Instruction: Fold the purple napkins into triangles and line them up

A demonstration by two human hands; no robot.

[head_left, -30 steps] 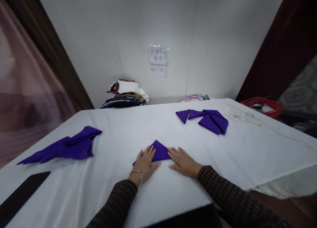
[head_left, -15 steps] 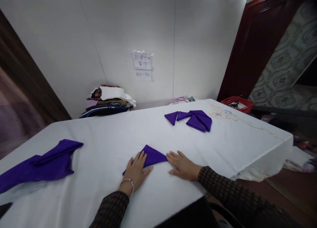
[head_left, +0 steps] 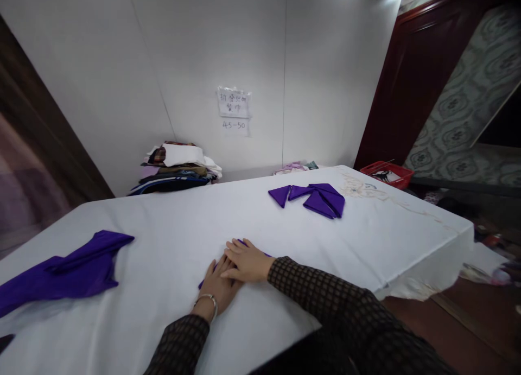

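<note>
A folded purple napkin [head_left: 241,241] lies on the white-covered table [head_left: 175,223], mostly hidden beneath my hands; only slivers of its edges show. My left hand [head_left: 218,288], with a bracelet at the wrist, rests flat on its left part, fingers stretched out. Laid over the napkin from the right, my right hand [head_left: 249,262] is also flat, its fingertips overlapping the left hand's fingers. Farther back to the right sit several purple napkins [head_left: 319,202] folded into triangles. On the left a loose, crumpled purple cloth [head_left: 81,269] spreads toward the table's edge.
Against the wall behind the table is a pile of folded clothes [head_left: 179,166]. A smaller heap of pink fabric [head_left: 293,167] lies farther right. A red basket [head_left: 386,174] stands beyond the far right corner. A handwritten paper sign [head_left: 235,110] hangs on the wall.
My right hand has slid left from the napkin's right tip onto its middle, meeting my left hand and covering most of the cloth. The left hand stays in place.
</note>
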